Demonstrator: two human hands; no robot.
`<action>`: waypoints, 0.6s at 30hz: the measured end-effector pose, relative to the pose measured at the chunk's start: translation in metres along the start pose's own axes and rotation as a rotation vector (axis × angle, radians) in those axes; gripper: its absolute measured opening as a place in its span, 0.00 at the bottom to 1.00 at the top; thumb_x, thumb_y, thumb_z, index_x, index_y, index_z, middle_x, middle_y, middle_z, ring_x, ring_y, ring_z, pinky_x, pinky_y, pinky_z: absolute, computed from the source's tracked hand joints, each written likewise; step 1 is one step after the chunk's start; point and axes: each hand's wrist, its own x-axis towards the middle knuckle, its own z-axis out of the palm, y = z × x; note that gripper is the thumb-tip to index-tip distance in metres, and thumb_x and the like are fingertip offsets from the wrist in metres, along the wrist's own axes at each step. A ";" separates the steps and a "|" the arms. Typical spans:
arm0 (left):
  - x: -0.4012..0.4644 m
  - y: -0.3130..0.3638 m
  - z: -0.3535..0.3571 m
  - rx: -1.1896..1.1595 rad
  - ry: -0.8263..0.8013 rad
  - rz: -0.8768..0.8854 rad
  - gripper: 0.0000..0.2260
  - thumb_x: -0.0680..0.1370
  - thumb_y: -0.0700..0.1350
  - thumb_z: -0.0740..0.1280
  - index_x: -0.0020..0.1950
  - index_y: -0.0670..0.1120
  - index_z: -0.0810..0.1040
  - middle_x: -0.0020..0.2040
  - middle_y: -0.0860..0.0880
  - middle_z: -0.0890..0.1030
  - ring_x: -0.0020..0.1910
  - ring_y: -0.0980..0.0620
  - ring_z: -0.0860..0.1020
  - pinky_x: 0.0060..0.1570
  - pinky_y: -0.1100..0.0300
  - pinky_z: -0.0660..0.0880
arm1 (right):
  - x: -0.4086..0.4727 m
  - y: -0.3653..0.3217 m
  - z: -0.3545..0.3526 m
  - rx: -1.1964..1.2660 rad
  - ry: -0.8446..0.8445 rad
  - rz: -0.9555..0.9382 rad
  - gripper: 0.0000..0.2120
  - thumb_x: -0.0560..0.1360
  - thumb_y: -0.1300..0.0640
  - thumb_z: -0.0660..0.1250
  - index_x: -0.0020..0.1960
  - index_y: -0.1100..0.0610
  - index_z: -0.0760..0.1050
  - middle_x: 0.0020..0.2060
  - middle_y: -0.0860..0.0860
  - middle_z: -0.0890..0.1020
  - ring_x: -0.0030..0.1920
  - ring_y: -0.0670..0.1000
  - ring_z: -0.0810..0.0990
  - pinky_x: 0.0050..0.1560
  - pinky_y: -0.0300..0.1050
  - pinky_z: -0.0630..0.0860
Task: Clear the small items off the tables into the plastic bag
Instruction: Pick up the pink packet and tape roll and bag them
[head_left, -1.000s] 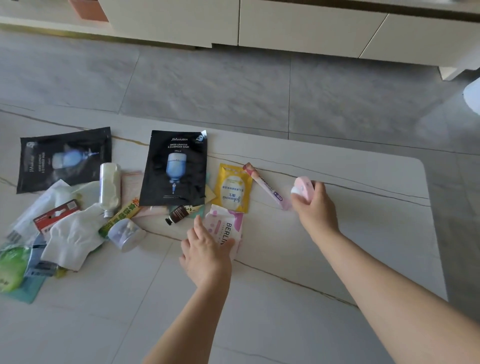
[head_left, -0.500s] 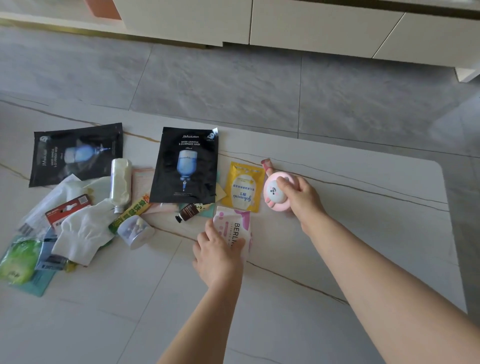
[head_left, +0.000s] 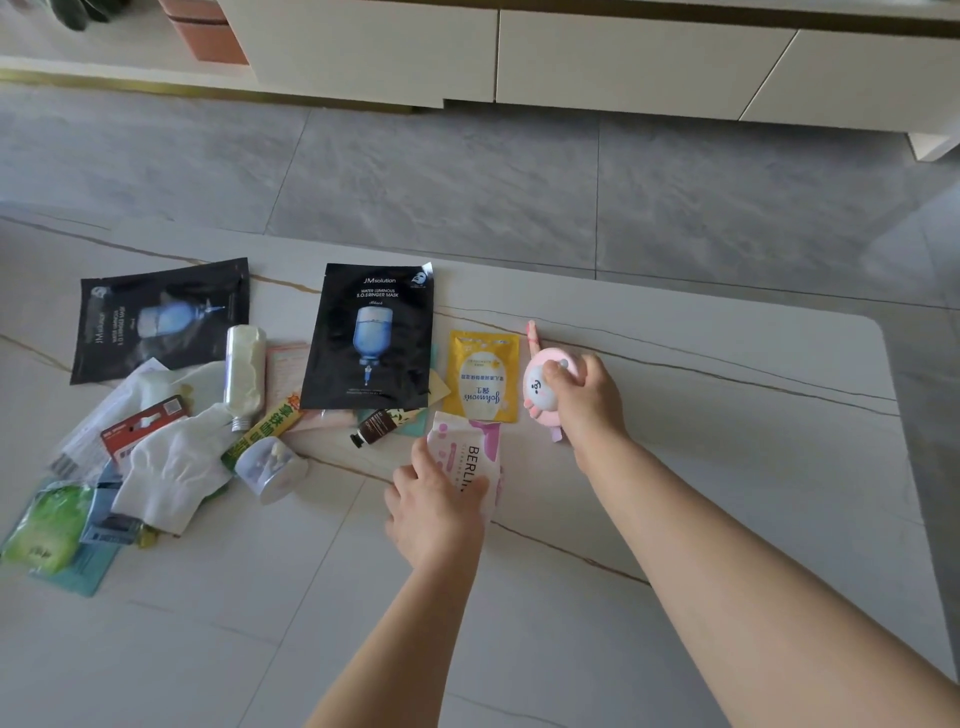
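My right hand (head_left: 584, 397) grips a round pink toy with a face (head_left: 540, 389), held over a thin pink stick packet (head_left: 532, 332). My left hand (head_left: 434, 501) holds a white and pink BERLIN pouch (head_left: 470, 452) at its near end. Beside them lie a yellow sachet (head_left: 484, 376), a black face-mask packet (head_left: 371, 338) and a small dark tube (head_left: 375, 427). Further left are a second black mask packet (head_left: 158, 319), a white bottle (head_left: 244, 374), a white glove (head_left: 174, 470) and a small round jar (head_left: 270, 467). No plastic bag is in view.
The items lie on a white marble table (head_left: 675, 467) whose far edge and rounded right corner border a grey tiled floor (head_left: 467, 171). Green and teal sachets (head_left: 49, 525) lie at the left edge. Cream cabinets (head_left: 623, 57) stand beyond the floor.
My right hand lifted the pink toy and carried it left over the stick packet, turning its face up. My left hand closed on the BERLIN pouch.
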 end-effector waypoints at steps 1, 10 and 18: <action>0.000 0.001 -0.001 -0.017 0.003 0.001 0.34 0.72 0.56 0.70 0.73 0.51 0.58 0.64 0.45 0.70 0.64 0.44 0.67 0.59 0.50 0.67 | -0.001 0.003 -0.002 0.002 -0.009 0.003 0.06 0.76 0.53 0.62 0.51 0.54 0.71 0.49 0.58 0.80 0.45 0.60 0.79 0.35 0.48 0.72; 0.027 0.041 -0.024 -0.232 -0.032 0.174 0.14 0.75 0.47 0.69 0.56 0.41 0.72 0.53 0.45 0.71 0.41 0.49 0.68 0.43 0.58 0.67 | -0.008 0.032 -0.035 0.071 0.031 0.034 0.07 0.76 0.52 0.63 0.42 0.52 0.69 0.43 0.55 0.77 0.39 0.56 0.76 0.31 0.41 0.71; 0.062 0.072 -0.024 -0.140 -0.029 0.225 0.15 0.75 0.47 0.69 0.59 0.43 0.73 0.61 0.47 0.71 0.50 0.46 0.76 0.43 0.55 0.72 | -0.003 0.050 -0.039 0.188 0.038 0.073 0.10 0.76 0.49 0.64 0.41 0.53 0.71 0.36 0.51 0.77 0.25 0.53 0.72 0.33 0.44 0.69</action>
